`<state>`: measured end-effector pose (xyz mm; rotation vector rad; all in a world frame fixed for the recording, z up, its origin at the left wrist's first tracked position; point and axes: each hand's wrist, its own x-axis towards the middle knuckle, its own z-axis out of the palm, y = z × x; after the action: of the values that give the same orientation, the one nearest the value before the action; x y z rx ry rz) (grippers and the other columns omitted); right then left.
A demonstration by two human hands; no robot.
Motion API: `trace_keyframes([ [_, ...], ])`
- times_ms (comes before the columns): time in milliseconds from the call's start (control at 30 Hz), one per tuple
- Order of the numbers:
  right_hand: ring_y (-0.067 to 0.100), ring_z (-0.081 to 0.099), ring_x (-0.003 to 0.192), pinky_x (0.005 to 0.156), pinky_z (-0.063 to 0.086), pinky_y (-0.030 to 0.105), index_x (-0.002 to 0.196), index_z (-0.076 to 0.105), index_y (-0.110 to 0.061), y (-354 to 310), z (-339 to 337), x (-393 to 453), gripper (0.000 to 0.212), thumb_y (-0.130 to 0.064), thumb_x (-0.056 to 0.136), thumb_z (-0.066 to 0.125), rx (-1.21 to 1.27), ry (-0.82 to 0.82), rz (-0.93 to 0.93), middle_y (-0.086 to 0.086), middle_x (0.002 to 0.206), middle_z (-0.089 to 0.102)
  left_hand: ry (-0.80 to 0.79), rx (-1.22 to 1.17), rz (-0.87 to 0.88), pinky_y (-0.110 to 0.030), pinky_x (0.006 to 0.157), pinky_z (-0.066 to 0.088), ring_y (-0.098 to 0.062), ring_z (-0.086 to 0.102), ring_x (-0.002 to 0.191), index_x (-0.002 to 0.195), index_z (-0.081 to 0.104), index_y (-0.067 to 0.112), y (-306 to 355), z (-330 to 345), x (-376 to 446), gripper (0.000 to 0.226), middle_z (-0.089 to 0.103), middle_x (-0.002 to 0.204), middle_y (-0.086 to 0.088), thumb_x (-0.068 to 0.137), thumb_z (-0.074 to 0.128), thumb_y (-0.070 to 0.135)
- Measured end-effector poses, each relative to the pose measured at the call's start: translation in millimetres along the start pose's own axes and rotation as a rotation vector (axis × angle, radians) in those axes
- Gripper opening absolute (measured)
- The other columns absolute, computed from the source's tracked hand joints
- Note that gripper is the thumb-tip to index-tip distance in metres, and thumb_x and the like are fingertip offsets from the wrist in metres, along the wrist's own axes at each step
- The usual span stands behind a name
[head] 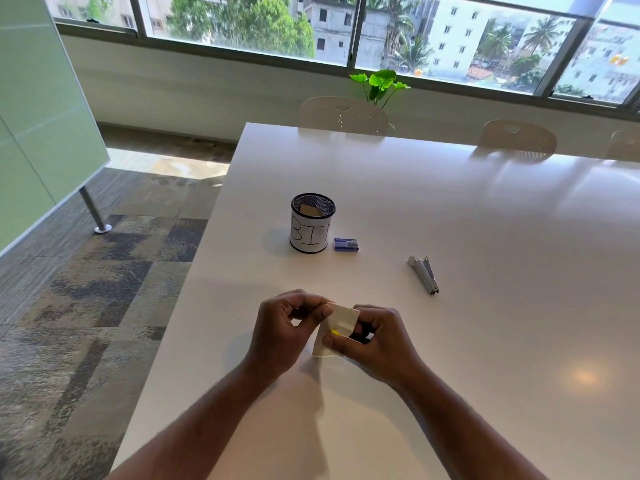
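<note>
Left hand (284,327) pinches the upper left edge of a small white paper slip (343,318). Right hand (374,341) grips its lower side, and what else the fingers hold cannot be told. The slip is held just above the glossy white table (485,220).

At 1 o'clock, well apart, lies a grey metal stapler (424,274), untouched. At 12 o'clock a small blue staple box (346,244) sits just beside a black mesh cup labelled "BIN" (311,226), which holds a brown scrap (310,210).

Judgement: part done. One scrap is binned; the slip is neither stapled nor discarded.
</note>
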<state>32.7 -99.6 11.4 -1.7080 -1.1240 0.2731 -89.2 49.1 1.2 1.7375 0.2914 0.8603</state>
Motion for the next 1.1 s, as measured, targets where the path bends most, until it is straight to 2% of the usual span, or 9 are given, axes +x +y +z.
trace_keyframes([
  [233,0.031,0.043,0.061,0.053,0.038,0.043,0.076,0.067,-0.002,4,0,0,0.058,-0.054,0.07,0.092,0.055,-0.053,-0.006,0.017,0.073,0.054,0.017,0.007,-0.033,-0.032,0.072,0.061,-0.015,0.075,0.079,0.092,0.082,0.021,0,-5,2,0.009,0.079,0.084,0.008,0.087,0.076,0.027],
  [333,0.014,0.041,0.062,0.054,0.036,0.028,0.073,0.063,0.001,6,-1,0,0.06,-0.052,0.07,0.091,0.098,-0.036,-0.004,0.015,0.072,0.051,0.042,-0.03,-0.074,-0.033,0.067,0.062,-0.015,0.075,0.071,0.09,0.081,0.021,1,-4,2,0.007,0.079,0.082,0.003,0.087,0.077,0.026],
  [467,0.013,0.042,0.065,0.058,0.035,0.029,0.081,0.073,-0.01,9,-3,2,0.046,-0.051,0.072,0.091,0.166,-0.012,0.006,0.002,0.068,0.053,0.071,-0.081,-0.102,-0.029,0.062,0.062,-0.019,0.078,0.068,0.089,0.079,0.025,2,-5,1,0.007,0.08,0.081,0.001,0.09,0.078,0.018],
  [567,0.018,0.047,0.067,0.061,0.038,0.036,0.091,0.078,-0.01,9,-4,3,0.05,-0.054,0.071,0.09,0.212,0.018,0.032,0.015,0.073,0.06,0.078,-0.107,-0.13,-0.033,0.06,0.063,-0.023,0.078,0.067,0.087,0.078,0.028,3,-4,1,0.016,0.08,0.079,-0.002,0.092,0.077,0.013],
  [667,0.015,0.053,0.069,0.064,0.043,0.037,0.095,0.08,-0.015,8,-5,4,0.048,-0.054,0.07,0.091,0.236,0.045,0.084,0.006,0.075,0.066,0.094,-0.124,-0.154,-0.035,0.057,0.062,-0.023,0.076,0.065,0.089,0.074,0.025,2,-4,2,0.012,0.078,0.077,-0.003,0.093,0.072,0.014],
  [800,0.01,0.066,0.073,0.069,0.053,0.033,0.093,0.082,-0.024,5,-13,7,0.034,-0.045,0.067,0.091,0.297,0.19,0.214,0.0,0.082,0.077,0.131,-0.085,-0.197,-0.032,0.055,0.059,-0.017,0.072,0.063,0.09,0.07,0.019,-2,-3,4,0.01,0.074,0.073,0.002,0.098,0.069,0.013],
  [933,0.018,0.067,0.074,0.063,0.06,0.028,0.091,0.08,-0.025,7,-29,14,0.021,-0.036,0.073,0.083,0.302,0.328,0.3,0.013,0.086,0.078,0.182,-0.067,-0.251,-0.031,0.056,0.061,-0.018,0.075,0.064,0.09,0.069,0.017,-4,-4,7,0.012,0.076,0.072,0.003,0.099,0.067,0.009],
  [1033,0.022,0.062,0.065,0.061,0.057,0.031,0.092,0.079,-0.017,15,-45,23,0.026,-0.039,0.079,0.082,0.203,0.389,0.307,0.021,0.078,0.074,0.214,-0.068,-0.274,-0.028,0.057,0.062,-0.017,0.076,0.065,0.089,0.069,0.017,-4,-4,8,0.012,0.077,0.072,0.001,0.099,0.068,0.009],
  [1100,0.014,0.057,0.056,0.06,0.048,0.031,0.074,0.076,-0.016,24,-54,34,0.031,-0.045,0.081,0.085,0.009,0.45,0.328,0.013,0.063,0.069,0.226,-0.065,-0.281,-0.026,0.058,0.061,-0.015,0.076,0.066,0.09,0.07,0.017,-4,-4,9,0.011,0.077,0.073,0.001,0.098,0.068,0.01],
])
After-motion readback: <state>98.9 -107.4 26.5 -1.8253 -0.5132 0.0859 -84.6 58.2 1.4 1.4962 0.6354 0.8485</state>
